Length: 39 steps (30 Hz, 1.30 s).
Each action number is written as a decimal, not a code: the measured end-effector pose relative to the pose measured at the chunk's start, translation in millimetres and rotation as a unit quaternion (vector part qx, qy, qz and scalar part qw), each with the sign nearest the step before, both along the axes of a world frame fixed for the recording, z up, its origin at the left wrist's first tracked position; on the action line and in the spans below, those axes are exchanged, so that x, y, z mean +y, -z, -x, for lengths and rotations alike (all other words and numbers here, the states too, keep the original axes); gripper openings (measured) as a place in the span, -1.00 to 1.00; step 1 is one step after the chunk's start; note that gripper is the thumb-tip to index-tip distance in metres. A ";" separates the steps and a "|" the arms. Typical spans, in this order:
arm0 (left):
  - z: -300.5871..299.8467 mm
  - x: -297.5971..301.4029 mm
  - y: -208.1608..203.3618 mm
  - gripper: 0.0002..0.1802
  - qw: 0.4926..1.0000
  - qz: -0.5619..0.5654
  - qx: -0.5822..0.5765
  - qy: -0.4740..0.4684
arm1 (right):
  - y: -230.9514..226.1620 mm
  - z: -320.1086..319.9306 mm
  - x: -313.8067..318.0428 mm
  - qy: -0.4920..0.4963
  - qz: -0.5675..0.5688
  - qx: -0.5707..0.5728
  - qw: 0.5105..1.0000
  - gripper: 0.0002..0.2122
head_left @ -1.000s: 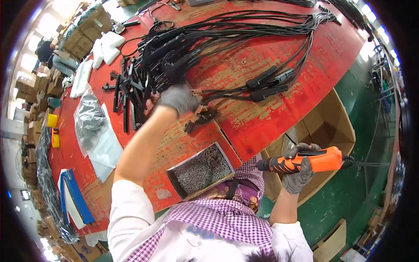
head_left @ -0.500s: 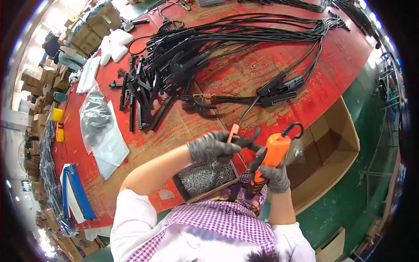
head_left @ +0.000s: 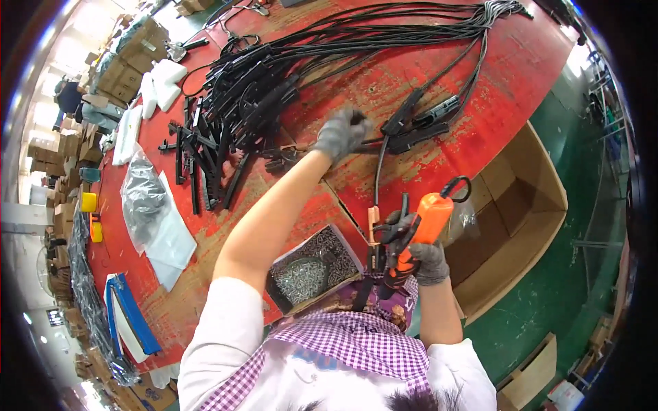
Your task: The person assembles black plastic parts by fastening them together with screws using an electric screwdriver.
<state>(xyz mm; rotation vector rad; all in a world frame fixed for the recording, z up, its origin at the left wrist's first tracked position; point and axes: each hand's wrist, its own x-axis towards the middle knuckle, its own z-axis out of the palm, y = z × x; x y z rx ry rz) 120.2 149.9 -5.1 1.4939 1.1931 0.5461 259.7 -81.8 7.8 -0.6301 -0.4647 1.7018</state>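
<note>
In my right hand [head_left: 430, 264], gloved in grey, an orange and black electric screwdriver [head_left: 430, 218] is gripped upright, its black loop at the top. Beside it, against the fingers of that hand, hangs a black clamp with a copper-coloured piece [head_left: 373, 225], attached to a black cable. My left hand [head_left: 340, 137] reaches out over the table, next to black clamp parts [head_left: 281, 159]; its fingers are blurred and partly hidden. Below it, close to my body, stands a box of small metal screws [head_left: 301, 277].
Black cables [head_left: 384, 34] with handles run across the red table [head_left: 274, 205]. Loose black handle pieces [head_left: 205, 161] lie left of centre, near plastic bags [head_left: 145, 198]. An open cardboard box [head_left: 521, 205] stands at the right. Cartons are stacked at the far left.
My left hand has let go of the copper-coloured piece and moved away from me over the table. The screwdriver stays in my right hand, with the cabled clamp hanging beside it.
</note>
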 end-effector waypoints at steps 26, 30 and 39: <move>-95.9 28.2 35.4 -0.43 0.936 -0.079 0.331 0.088 | 2.8 26.6 8.5 -0.028 -0.011 0.025 0.999 -0.59; -45.3 58.8 36.2 -0.65 0.934 -0.117 0.225 0.250 | -9.5 33.6 6.8 0.002 -0.069 0.041 0.997 -0.61; 43.8 -74.2 -7.0 -0.78 0.829 0.472 -0.293 0.065 | -17.6 67.1 20.2 0.050 -0.025 0.060 0.997 -0.64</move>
